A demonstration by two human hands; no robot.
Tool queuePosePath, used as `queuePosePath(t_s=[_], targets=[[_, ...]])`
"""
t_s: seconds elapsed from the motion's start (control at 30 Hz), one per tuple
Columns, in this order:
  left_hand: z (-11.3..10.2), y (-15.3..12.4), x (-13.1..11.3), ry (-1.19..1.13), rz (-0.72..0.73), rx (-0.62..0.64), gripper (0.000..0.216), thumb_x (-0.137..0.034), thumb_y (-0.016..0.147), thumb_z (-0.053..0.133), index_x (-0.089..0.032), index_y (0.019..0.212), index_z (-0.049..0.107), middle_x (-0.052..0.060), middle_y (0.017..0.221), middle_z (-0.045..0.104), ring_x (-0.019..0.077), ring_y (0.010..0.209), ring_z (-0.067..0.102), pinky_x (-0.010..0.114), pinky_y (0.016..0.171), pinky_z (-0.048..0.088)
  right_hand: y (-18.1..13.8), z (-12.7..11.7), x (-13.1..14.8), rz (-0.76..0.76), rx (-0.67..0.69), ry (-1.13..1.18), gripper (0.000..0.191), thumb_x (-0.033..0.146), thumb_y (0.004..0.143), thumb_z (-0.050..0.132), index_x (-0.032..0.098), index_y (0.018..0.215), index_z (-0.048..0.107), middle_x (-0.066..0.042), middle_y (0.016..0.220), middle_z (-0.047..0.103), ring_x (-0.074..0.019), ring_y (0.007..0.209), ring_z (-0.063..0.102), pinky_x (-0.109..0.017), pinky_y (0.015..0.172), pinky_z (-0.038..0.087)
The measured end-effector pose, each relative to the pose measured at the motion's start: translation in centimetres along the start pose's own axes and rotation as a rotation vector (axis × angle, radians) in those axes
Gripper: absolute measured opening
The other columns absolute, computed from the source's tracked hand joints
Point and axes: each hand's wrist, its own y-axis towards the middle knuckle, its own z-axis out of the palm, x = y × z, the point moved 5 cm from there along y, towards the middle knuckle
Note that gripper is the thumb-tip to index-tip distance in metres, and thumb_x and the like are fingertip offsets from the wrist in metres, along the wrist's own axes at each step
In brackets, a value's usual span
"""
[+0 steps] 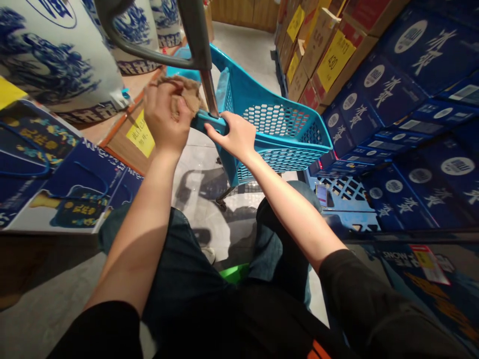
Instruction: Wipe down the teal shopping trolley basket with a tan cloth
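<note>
A blue plastic shopping basket (288, 134) on wheels stands in front of me, with a grey metal handle (194, 35) rising from its near rim. My left hand (164, 117) is closed around a crumpled brown cloth (189, 94), held against the basket's near edge beside the handle post. My right hand (234, 134) grips the basket's near rim just right of the post. I am seated low, knees in blue jeans below my arms.
Large blue-and-white ceramic jars (56, 55) and dark blue gift boxes (56, 174) stand at left. Stacks of blue cartons (404, 99) and brown cartons with yellow price tags (335, 60) line the right. A tiled aisle (250, 50) runs ahead.
</note>
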Motion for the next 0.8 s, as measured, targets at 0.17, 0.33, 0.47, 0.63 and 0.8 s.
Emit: queuePosePath(t_s=[0.17, 0.33, 0.47, 0.63, 0.8], targets=[[-0.1, 0.0, -1.2, -0.008, 0.074, 0.027, 0.031, -0.061, 0.096, 0.058, -0.031, 0.098, 0.067, 0.007, 0.126, 0.076, 0.0343, 0.143, 0.059, 0.068, 0.130, 0.029, -0.1, -0.2, 0.3, -0.002, -0.027, -0.029, 0.060, 0.076, 0.108, 0.049, 0.020, 0.108, 0.069, -0.010, 0.108, 0.080, -0.0289, 0.110, 0.076, -0.036, 0.093, 0.059], [-0.4, 0.0, -1.1, -0.002, 0.020, 0.122, 0.027, -0.057, 0.090, 0.068, -0.033, 0.101, 0.067, 0.006, 0.124, 0.078, 0.0323, 0.138, 0.063, 0.064, 0.132, 0.026, -0.1, -0.6, 0.3, -0.008, -0.019, -0.037, 0.062, 0.078, 0.106, 0.050, 0.019, 0.106, 0.070, -0.010, 0.105, 0.081, -0.0286, 0.108, 0.077, -0.034, 0.088, 0.058], [-1.9, 0.6, 0.1, -0.059, 0.011, -0.006, 0.028, -0.055, 0.096, 0.063, -0.029, 0.108, 0.068, 0.009, 0.133, 0.075, 0.0316, 0.145, 0.059, 0.062, 0.125, 0.036, 0.1, -0.7, 0.2, -0.007, 0.005, -0.017, 0.061, 0.079, 0.103, 0.058, 0.019, 0.106, 0.072, -0.009, 0.106, 0.081, -0.0286, 0.108, 0.077, -0.033, 0.087, 0.057], [-2.9, 0.3, 0.2, -0.085, 0.150, -0.235, 0.024, -0.035, 0.100, 0.055, -0.021, 0.110, 0.072, 0.012, 0.117, 0.077, 0.0299, 0.122, 0.070, 0.058, 0.112, 0.053, 0.4, -0.4, -0.1, -0.033, -0.006, 0.027, 0.062, 0.080, 0.102, 0.058, 0.020, 0.106, 0.073, -0.009, 0.109, 0.082, -0.0286, 0.108, 0.077, -0.035, 0.090, 0.057], [-1.3, -1.2, -1.4, -0.049, 0.223, -0.062, 0.008, -0.035, 0.097, 0.065, -0.028, 0.100, 0.067, 0.007, 0.117, 0.076, 0.0319, 0.133, 0.064, 0.061, 0.127, 0.041, 0.5, 0.1, -0.1, -0.060, -0.001, 0.041, 0.058, 0.075, 0.103, 0.062, 0.020, 0.113, 0.075, -0.011, 0.115, 0.081, -0.0300, 0.113, 0.075, -0.038, 0.099, 0.056]])
